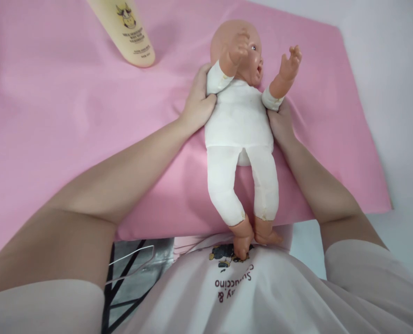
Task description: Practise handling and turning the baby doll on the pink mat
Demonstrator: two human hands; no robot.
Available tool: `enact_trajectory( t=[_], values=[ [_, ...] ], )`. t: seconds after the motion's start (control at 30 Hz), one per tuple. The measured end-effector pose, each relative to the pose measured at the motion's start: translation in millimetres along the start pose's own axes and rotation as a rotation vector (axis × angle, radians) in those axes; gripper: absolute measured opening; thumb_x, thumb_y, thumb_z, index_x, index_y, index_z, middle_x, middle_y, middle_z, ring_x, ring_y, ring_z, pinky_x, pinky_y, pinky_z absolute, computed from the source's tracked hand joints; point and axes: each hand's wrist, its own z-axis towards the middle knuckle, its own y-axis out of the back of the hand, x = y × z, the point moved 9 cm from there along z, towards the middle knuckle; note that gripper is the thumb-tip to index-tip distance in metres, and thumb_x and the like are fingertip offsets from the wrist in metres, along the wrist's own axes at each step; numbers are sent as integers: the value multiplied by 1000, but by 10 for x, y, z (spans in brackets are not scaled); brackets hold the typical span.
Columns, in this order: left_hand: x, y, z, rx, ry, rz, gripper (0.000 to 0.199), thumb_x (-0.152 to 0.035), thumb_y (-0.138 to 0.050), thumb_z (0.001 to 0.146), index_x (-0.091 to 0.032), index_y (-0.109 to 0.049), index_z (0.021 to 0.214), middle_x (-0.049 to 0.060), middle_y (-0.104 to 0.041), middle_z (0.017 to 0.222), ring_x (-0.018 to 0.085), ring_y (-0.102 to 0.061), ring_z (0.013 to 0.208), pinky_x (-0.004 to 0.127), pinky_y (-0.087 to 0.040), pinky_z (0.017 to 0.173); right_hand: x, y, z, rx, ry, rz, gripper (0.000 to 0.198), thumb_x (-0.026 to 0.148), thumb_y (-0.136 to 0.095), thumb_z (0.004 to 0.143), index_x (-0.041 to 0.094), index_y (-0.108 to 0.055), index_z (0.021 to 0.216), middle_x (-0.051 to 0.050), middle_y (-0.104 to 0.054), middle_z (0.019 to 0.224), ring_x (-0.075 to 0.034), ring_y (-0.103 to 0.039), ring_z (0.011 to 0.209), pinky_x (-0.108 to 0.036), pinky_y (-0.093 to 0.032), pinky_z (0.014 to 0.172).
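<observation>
The left hand [196, 104] is cupped against the doll [239, 125] at its side just under the raised arm, thumb over the white sleeve and fingers tucked behind the torso. The right hand [280, 121] mirrors it on the other flank, pressed in under the other arm, though most of its fingers are hidden behind the body, so how firmly it closes cannot be told. The doll sits between the two hands, touching both, lying on its back on the pink cloth [70, 106]. Its long axis runs straight away from the person: head far from the hands, legs trailing back toward the chest, feet resting on the shirt [248, 287] (printed lettering shows there). Neither hand is nearer; both meet the torso at the same level. Beyond the left hand, well apart, lies a cream bottle [128, 32]
</observation>
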Motion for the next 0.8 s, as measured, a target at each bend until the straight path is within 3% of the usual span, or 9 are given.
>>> enact_trajectory(
  t=[0.13,0.23,0.37,0.53,0.8],
  values=[
    [197,99,-20,-121,53,-38,80,-43,-47,97,-52,-28,174,-15,-43,181,27,-27,166,40,0,151,-41,11,12,-3,0,4,44,33,-58,75,15,-62,116,-8,-76,137,-17,-65,119,-39,-53,125],
    [210,109,-26,-143,88,-50,77,-39,-50,98,-52,-33,172,-12,-45,179,29,-31,163,46,-5,151,-59,2,32,6,14,3,38,33,-58,75,15,-60,109,-9,-76,135,-15,-64,115,-37,-53,125],
    [141,133,4,-158,116,11,84,-37,-57,90,-51,-38,171,-9,-48,176,33,-37,161,53,-21,148,-64,1,44,19,42,-8,41,34,-57,75,13,-62,110,-10,-75,134,-15,-64,115,-40,-52,127],
    [14,143,45,-127,125,65,87,-33,-58,88,-44,-40,172,-7,-50,175,31,-41,160,46,-30,146,-32,-7,49,49,71,-13,42,31,-54,75,12,-63,112,-10,-74,135,-15,-66,120,-39,-52,129],
    [-55,147,89,-144,47,46,86,-24,-58,86,-37,-43,170,-1,-53,172,31,-44,154,44,-34,142,-54,-5,88,47,78,-17,43,23,-54,80,13,-63,121,-8,-74,137,-16,-67,122,-42,-54,130]
  ],
)
